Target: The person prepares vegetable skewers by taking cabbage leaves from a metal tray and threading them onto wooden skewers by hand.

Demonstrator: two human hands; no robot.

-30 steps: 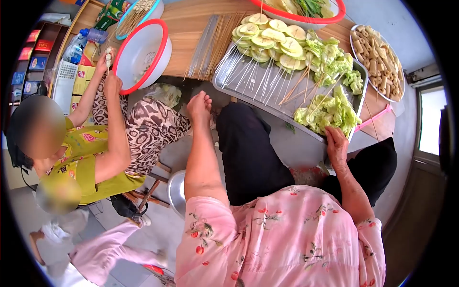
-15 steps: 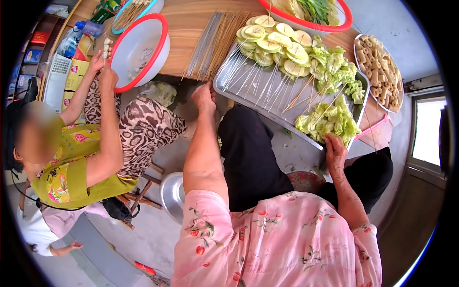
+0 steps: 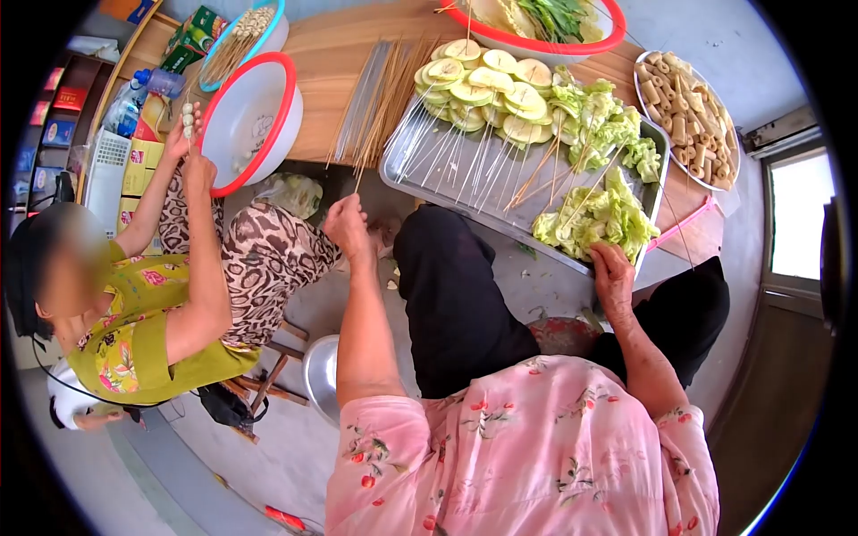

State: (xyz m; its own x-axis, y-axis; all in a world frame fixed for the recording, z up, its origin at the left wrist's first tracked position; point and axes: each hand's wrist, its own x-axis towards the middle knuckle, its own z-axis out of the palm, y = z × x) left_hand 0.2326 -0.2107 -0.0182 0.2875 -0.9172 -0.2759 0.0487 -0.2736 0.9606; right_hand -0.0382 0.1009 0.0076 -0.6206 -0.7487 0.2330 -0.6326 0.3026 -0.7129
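Left hand (image 3: 349,225): fingers curled close together at the lower end of a skewer (image 3: 359,180) jutting over the table edge; whether they grip it cannot be told. Right hand (image 3: 613,268): fingers bent at the near edge of the lettuce (image 3: 599,223); whether they pinch a leaf cannot be told. Directly beyond this hand, the tray (image 3: 465,213) bears that lettuce; farther off in it lie pale green slices (image 3: 492,79) on sticks and more leaves. Well beyond both hands, a red-rimmed bowl (image 3: 536,47) contains leafy greens. Beyond the right hand and to its right, a dish (image 3: 715,185) is heaped with brown rolls (image 3: 684,112). Left of the left hand, a basin (image 3: 241,116) contains a few pale pieces; beside it, a co-worker (image 3: 156,304) holds a loaded stick (image 3: 188,122). Beyond the basin, a blue-rimmed bowl (image 3: 214,87) contains skewered pale pieces.
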